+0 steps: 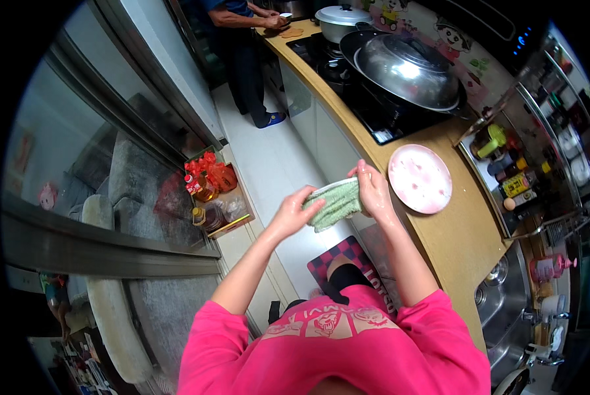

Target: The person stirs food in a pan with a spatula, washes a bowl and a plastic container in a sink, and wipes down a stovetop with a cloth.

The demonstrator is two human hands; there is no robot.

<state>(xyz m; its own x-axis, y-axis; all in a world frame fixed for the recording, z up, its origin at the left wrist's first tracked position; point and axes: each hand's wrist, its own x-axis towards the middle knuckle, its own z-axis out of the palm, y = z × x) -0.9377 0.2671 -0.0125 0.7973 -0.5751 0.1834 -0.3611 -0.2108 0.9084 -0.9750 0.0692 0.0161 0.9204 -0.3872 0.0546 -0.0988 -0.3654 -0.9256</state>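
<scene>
A folded green cloth (338, 203) with a pale edge is stretched between my two hands, above the floor beside the counter. My left hand (295, 211) grips its left end, the thumb lying over the front. At the other end my right hand (372, 191) has hold of it, with the thumb pointing up and the skin looking wet. Just right of that hand, a pink-and-white plate (420, 178) lies on the wooden counter (465, 232). No food is visible on the plate.
A lidded wok (406, 69) and a lidded pot (343, 22) stand on the black gas hob (379, 111). A sink (505, 316) and seasoning rack (510, 163) are at right. Another person (240, 49) works at the counter's far end. A box of bottles (230, 222) sits on the floor.
</scene>
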